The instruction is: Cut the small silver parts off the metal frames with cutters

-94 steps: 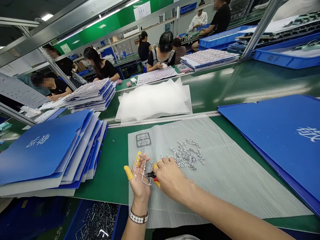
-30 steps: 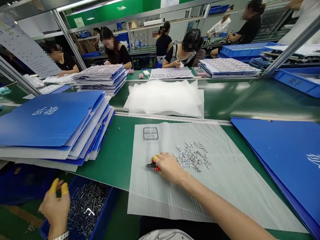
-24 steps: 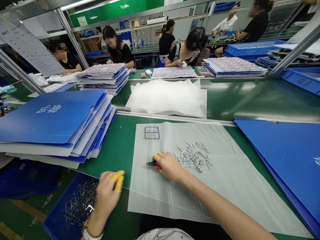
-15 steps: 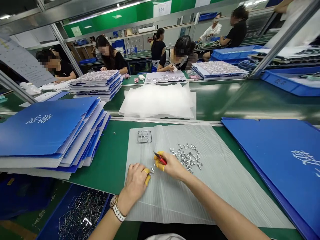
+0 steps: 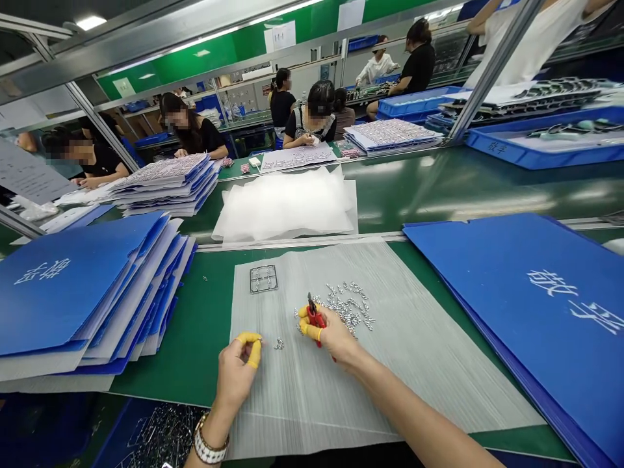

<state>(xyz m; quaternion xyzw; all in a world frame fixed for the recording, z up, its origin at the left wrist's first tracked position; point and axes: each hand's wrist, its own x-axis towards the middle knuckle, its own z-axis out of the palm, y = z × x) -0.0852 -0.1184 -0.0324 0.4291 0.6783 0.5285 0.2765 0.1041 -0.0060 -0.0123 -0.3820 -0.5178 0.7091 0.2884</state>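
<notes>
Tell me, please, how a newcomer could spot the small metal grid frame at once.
On the green workbench, find the ribbed grey foam sheet at the front. Near its far edge lies the small metal grid frame, alone, apart from the loose pile of silver parts to its right.

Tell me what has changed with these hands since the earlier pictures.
The left hand let go of the metal frame it held, reached down to the blue plastic bin and returned over the grey ribbed sheet, nothing visible in it. The right hand now tilts the red-handled side cutters upright. The silver parts pile and the small metal frame stayed put.
</notes>
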